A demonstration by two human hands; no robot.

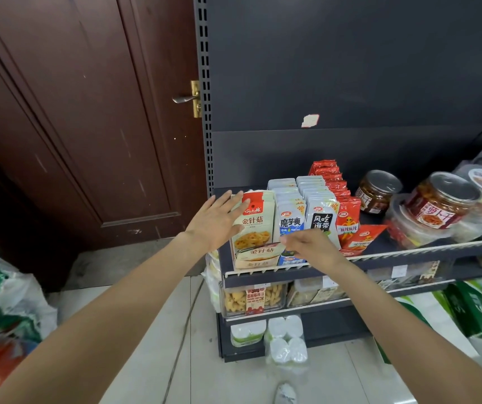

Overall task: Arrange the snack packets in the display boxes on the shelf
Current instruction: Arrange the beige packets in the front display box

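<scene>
Brown door (73, 126), lidded jars (441, 199)

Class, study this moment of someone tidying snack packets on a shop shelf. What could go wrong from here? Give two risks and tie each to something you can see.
1. The left hand lies flat against the tall mushroom packets at the shelf's open end; a loose push might tip them off that side.
2. The right hand reaches in front of the blue konjac packets; it may knock the leaning red packet over the shelf rail.

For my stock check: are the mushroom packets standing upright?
Upright: the mushroom packets stand on edge in their display box, labels facing forward.
</scene>
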